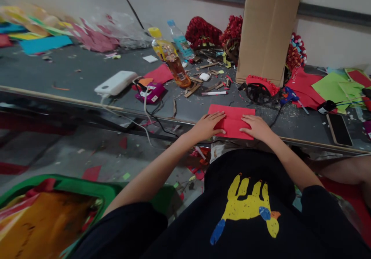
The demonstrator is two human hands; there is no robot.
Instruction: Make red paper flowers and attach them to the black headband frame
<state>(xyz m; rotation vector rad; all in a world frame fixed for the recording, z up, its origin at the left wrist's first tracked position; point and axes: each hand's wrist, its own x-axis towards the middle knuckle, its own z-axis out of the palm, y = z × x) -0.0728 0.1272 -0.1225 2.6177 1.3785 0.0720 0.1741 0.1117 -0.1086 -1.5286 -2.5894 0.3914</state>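
Red paper (233, 120) lies on the tabletop (34, 69), directly in front of the torso, its near edge at or slightly over the front edge. I read the step in hand as flattening or creasing this sheet; a faint line seems to cross its middle, though I cannot confirm a fold.

Hands: the left hand (209, 127) covers the left part of the paper, fingers pointing inward; the right hand (256, 127) mirrors it on the right. Both are spread, with thumbs toward the near edge and a bare strip of red between the fingertips. I see no clear pinch; whether a thumb hooks under the edge, I cannot tell.

Method, my judgement: I would first slide the sheet fully onto the tabletop, since an unsupported edge could buckle under pressure. Then square the edges, anchor one side with a flat left palm and run the right fingertips outward along the line, pressing evenly. Lifting both hands at once risks losing alignment.

Watch items: wood scraps (191, 90) and a white stick (214, 93) lie beyond the far edge; grit under the paper could spoil a crease.
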